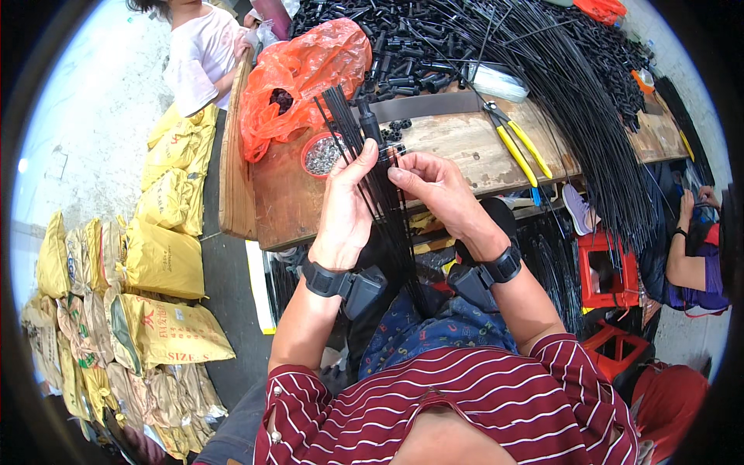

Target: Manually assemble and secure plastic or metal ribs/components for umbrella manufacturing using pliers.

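A bundle of thin black rods (396, 229) stands upright in front of me, its lower part reaching down to my lap. My left hand (346, 203) is closed round it, thumb pointing up. A black tubular plastic fitting (369, 122) rises among the rod tops. My right hand (439, 188) pinches at the bundle's right side, just below that fitting; whatever small piece sits between its fingertips is too hidden to name. Just beyond the left hand lies a round red dish (305, 164) of small shiny metal pieces. Small black rings (399, 126) lie behind the right fingers.
Yellow-handled cutters (518, 143) rest on the wooden table (279, 203). An orange plastic bag (329, 58), heaped black fittings (411, 39) and a long sheaf of black rods (577, 93) crowd its far side. Yellow sacks (167, 256) stand left. Other people are at far left and right.
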Motion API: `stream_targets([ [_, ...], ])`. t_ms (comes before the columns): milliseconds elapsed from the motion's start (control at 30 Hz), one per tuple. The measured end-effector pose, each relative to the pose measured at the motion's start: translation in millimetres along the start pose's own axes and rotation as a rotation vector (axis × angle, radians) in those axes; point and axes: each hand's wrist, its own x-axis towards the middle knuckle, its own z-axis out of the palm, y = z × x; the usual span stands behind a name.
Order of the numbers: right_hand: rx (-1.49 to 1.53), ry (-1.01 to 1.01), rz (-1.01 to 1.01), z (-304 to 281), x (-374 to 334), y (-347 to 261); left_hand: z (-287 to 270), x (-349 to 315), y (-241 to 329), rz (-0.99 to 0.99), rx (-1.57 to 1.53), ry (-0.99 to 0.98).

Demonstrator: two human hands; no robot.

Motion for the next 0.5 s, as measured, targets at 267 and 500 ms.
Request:
stream_targets([
  [267, 0.024, 0.023, 0.013, 6.1, 4.1, 6.0, -3.5, 1.5, 6.8, -0.103, -0.058, 0.016],
  [500, -0.064, 0.021, -0.027, 8.1, 4.3, 4.7, -2.8, -0.8, 3.0, 0.001, -0.002, 0.049],
])
